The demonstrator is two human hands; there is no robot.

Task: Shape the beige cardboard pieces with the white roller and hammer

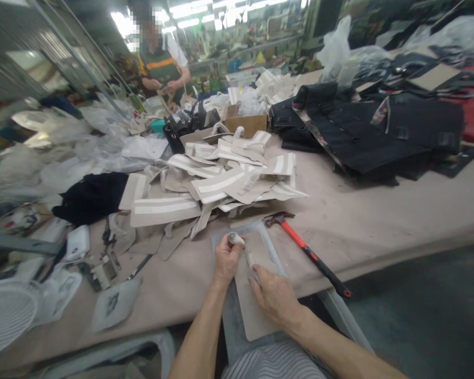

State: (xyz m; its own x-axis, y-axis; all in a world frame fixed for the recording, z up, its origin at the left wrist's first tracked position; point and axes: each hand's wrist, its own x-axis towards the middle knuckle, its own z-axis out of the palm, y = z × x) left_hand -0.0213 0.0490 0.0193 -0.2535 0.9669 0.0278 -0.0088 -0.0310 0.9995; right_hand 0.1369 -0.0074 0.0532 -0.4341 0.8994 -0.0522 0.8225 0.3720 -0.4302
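Note:
My left hand [227,257] is closed around a small pale rolled end [236,239] with a dark round tip, at the top of a beige flat piece [253,310]. That piece lies on a grey board [231,329] at the table's front edge. Lower and to the right, my right hand [275,295] rests on the same piece, fingers bent together at a narrow pale strip [253,257]; what its fingertips hold is too small to tell. A hammer [308,252] with a red and black handle lies right of the board.
Beige pieces with white strips [225,181] are heaped behind the board. Black bags [363,131] lie at the back right, a white basket [10,316] at far left. A person [161,68] stands across the table.

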